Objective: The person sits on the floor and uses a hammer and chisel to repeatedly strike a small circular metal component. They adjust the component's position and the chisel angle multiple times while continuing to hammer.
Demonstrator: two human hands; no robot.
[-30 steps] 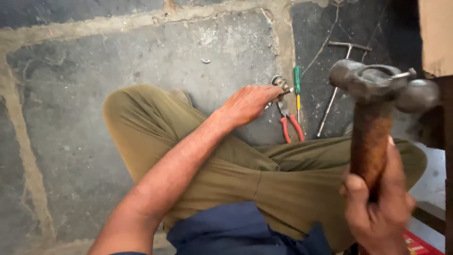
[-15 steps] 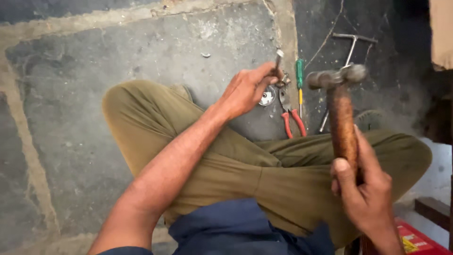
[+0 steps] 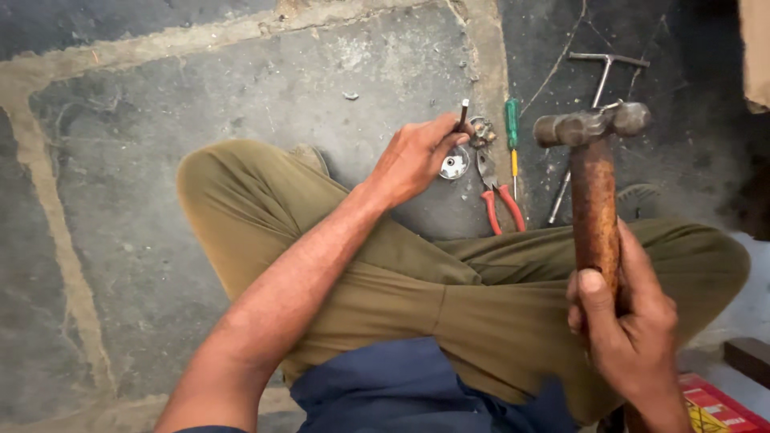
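The floor is rough grey stone (image 3: 241, 88) with pale sandy lines between the slabs. The person sits on it with legs crossed, in olive trousers (image 3: 449, 297).

The left hand (image 3: 413, 156) is closed around a thin dark metal pin (image 3: 463, 114). The pin stands almost straight up, and its top end sticks out above the fingers. Just beside the fingers, on the floor, lies a small round shiny metal part (image 3: 454, 164).

The right hand (image 3: 630, 321) is wrapped tight around the brown wooden handle of a rusty metal-headed hammer (image 3: 593, 160). The handle points up and away from the hand. The head sits across the top, lying left to right, up in the air and well apart from the pin.

Between the two hands, on the floor, lie red-handled pliers (image 3: 501, 204) and a green-handled screwdriver (image 3: 512, 128). Beyond the hammer lies a T-shaped metal bar (image 3: 597, 76).
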